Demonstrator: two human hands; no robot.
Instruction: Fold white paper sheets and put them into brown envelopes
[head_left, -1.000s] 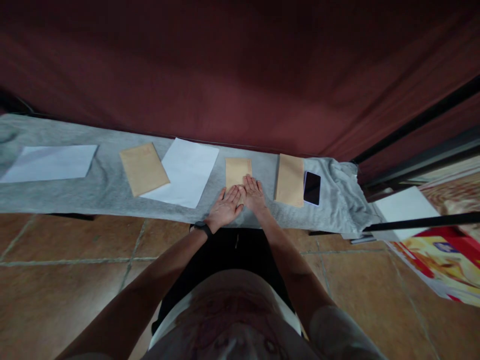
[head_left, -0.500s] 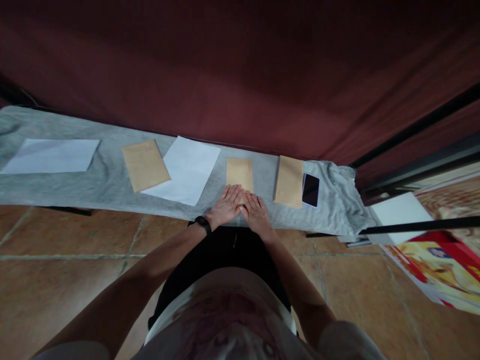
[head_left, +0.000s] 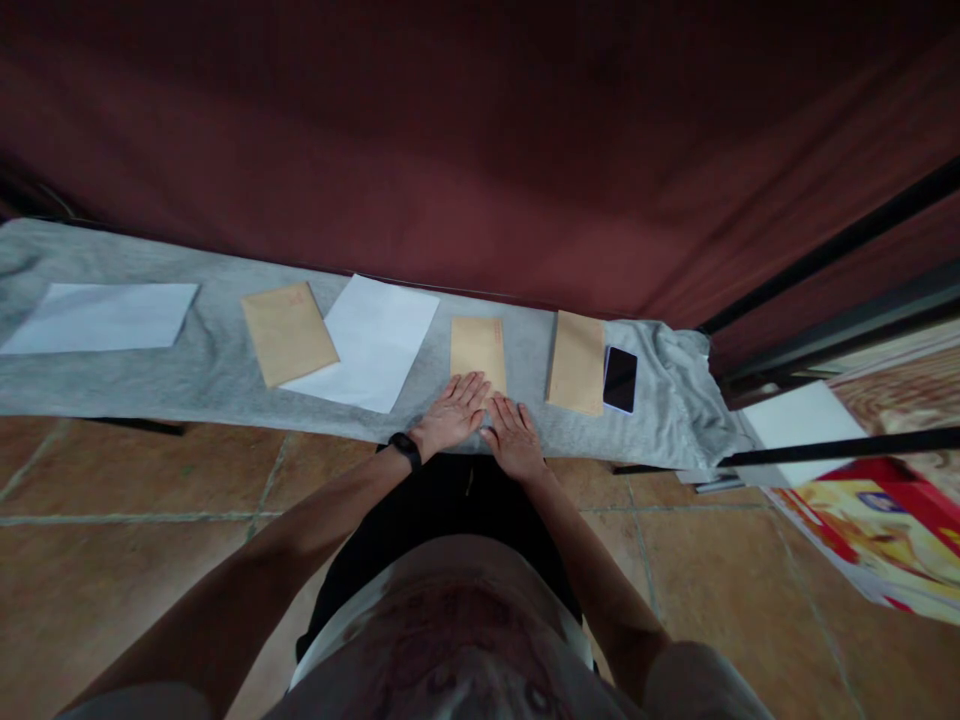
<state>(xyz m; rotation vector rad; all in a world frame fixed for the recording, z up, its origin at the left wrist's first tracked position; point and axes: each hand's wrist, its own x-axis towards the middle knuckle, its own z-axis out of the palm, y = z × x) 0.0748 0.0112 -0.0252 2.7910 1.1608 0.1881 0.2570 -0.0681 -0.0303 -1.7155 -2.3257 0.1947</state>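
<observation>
A tan paper envelope (head_left: 478, 345) lies on the grey cloth in front of me, its near end hidden under my hands. My left hand (head_left: 452, 410) rests flat across its lower left part, fingers stretched out. Beside it, my right hand (head_left: 515, 437) lies flat with fingers extended, its fingertips by the envelope's lower right corner. Neither hand grips anything. To the left, another tan envelope (head_left: 289, 335) overlaps a white sheet of paper (head_left: 375, 340). On the right sits a stack of tan envelopes (head_left: 577, 362).
A phone (head_left: 620, 379) lies right of the stack. More white paper (head_left: 105, 317) is at the far left of the narrow cloth-covered table (head_left: 217, 385). A dark red curtain (head_left: 450, 180) hangs behind. A colourful box (head_left: 885, 530) and black bars (head_left: 840, 452) stand at right.
My right hand has shifted slightly right and down, opening a small gap between the two hands. My left hand stays about where it was on the envelope.
</observation>
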